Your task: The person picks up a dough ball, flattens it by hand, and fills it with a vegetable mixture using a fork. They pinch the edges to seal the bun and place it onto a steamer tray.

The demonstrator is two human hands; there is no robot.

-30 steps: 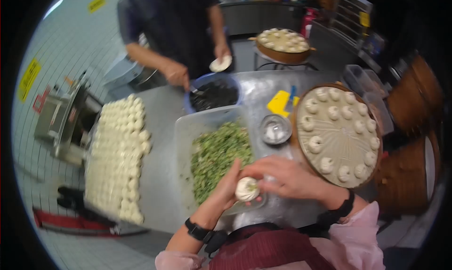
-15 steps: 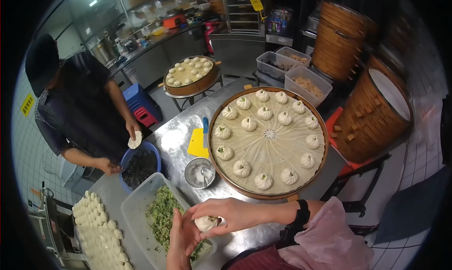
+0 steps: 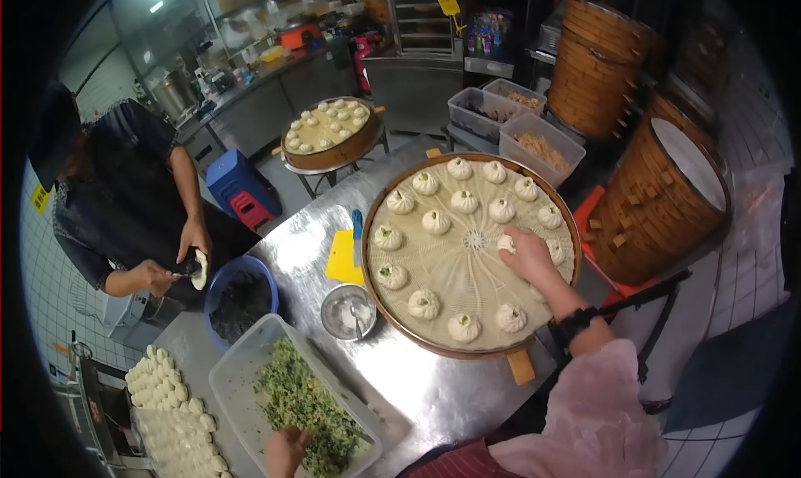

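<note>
My right hand (image 3: 531,259) reaches over the large round bamboo steamer (image 3: 511,350), pinching a white pleated bun (image 3: 506,244) just right of the liner's centre. Several other pleated buns (image 3: 424,304) sit around it on the woven liner, some with green filling showing on top. At the bottom, my left hand (image 3: 288,449) is over the near end of a clear plastic bin (image 3: 224,386) of chopped green filling (image 3: 302,386). Its fingers are curled together; whatever they hold, if anything, is hidden.
A metal bowl (image 3: 324,321) of white powder with a spoon and a yellow scraper (image 3: 343,259) lie on the steel table. Dough pieces (image 3: 167,386) fill the left edge. A co-worker (image 3: 125,194) spreads dark filling beside a blue basin (image 3: 273,290). Stacked steamers (image 3: 659,207) stand right.
My right hand has carried the bun from above the bin into the steamer. My left hand has dropped away from it toward the filling. The co-worker has brought the wrapper and filling together.
</note>
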